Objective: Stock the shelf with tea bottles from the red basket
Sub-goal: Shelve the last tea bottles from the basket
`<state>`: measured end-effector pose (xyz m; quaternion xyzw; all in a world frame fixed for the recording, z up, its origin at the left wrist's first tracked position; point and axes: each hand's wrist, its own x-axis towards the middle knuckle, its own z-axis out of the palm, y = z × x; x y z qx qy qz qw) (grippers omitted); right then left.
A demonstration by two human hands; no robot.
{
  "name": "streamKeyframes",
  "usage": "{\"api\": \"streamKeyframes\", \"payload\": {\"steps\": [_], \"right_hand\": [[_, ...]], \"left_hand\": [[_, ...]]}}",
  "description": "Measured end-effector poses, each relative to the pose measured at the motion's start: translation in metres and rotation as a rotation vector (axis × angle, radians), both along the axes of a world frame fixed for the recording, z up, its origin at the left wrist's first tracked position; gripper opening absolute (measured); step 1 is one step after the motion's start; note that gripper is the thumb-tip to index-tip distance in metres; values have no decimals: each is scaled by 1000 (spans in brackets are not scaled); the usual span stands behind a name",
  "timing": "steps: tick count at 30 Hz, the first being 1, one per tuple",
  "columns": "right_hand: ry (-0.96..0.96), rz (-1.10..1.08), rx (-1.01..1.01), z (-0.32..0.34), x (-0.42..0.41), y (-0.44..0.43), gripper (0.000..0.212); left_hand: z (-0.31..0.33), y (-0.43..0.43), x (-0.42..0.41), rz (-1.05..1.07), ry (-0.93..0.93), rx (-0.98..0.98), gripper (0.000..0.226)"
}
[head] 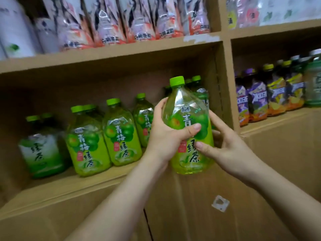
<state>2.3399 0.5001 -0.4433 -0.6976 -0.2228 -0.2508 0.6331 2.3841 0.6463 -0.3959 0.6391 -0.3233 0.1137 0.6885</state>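
A green tea bottle (186, 108) with a green cap and green plum label is upright in front of the middle cardboard shelf (97, 178), at its right end. My left hand (166, 134) grips its left side, thumb across the label. My right hand (224, 145) holds its right side, thumb on the lower label. Several matching green tea bottles (119, 136) stand in a row on that shelf to the left, and more stand behind the held bottle. The red basket is out of view.
A paler green tea bottle (41, 152) stands at the row's far left. Purple and yellow drink bottles (271, 98) fill the right compartment beyond the cardboard divider (227, 80). Packaged goods (107, 23) line the upper shelf. Cardboard boxes (191, 214) sit below.
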Motion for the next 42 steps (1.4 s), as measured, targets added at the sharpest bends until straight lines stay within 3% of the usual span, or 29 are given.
{"api": "streamKeyframes", "payload": {"steps": [6, 10, 15, 20, 24, 29, 32, 35, 39, 42], "right_hand": [[28, 34, 48, 0, 53, 45, 81], [61, 19, 58, -3, 75, 51, 80], [77, -23, -58, -2, 99, 51, 81], [141, -108, -243, 7, 121, 54, 83], [124, -271, -360, 9, 128, 68, 88], [98, -455, -546, 9, 131, 82, 100], [109, -458, -570, 13, 131, 80, 101], [137, -432, -584, 17, 126, 78, 102], [201, -506, -617, 19, 124, 99, 126], [229, -606, -648, 18, 126, 116, 139]], "left_hand": [[3, 46, 40, 191, -53, 198, 94], [2, 53, 50, 458, -180, 473, 108], [-8, 91, 47, 1034, -826, 921, 101], [-18, 122, 67, 1079, -617, 1261, 108], [-25, 120, 77, 1097, -604, 1287, 107], [-28, 130, 83, 1139, -736, 1275, 104], [-21, 149, 80, 1216, -812, 1196, 103], [-8, 180, 76, 1267, -634, 960, 109], [-7, 200, 81, 1112, -309, 662, 124], [-11, 199, 85, 1067, -260, 616, 122]]}}
